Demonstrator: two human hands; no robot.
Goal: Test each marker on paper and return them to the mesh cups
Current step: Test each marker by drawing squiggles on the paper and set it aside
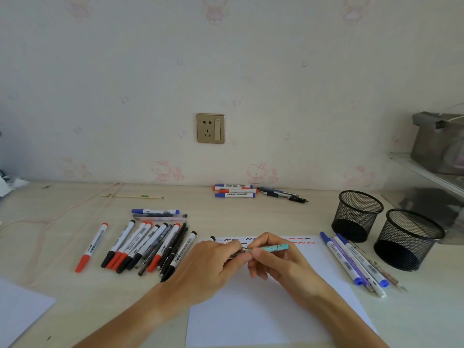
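Pen: a teal pen point(272, 248) is being held level above the paper point(263, 310); both hands are meeting on it
Left hand point(213, 262): fingers are curling round the pen's left end (cap or tip, hidden)
Right hand point(273, 262): thumb and fingers are pinching the barrel
Mesh cups point(356, 216): two are standing at the right, just beside each other
Loose markers point(148, 244): a heap is lying left of the paper

A teal pen point(272, 248) is held level over the far end of the white paper point(263, 310), which lies at the desk's near edge with black and red squiggles along its far edge. Red, black and blue markers point(140, 244) lie fanned left of the paper. Blue markers point(351, 262) lie along its right edge. Two black mesh cups point(356, 214) point(408, 238) stand upright near the desk's right edge.
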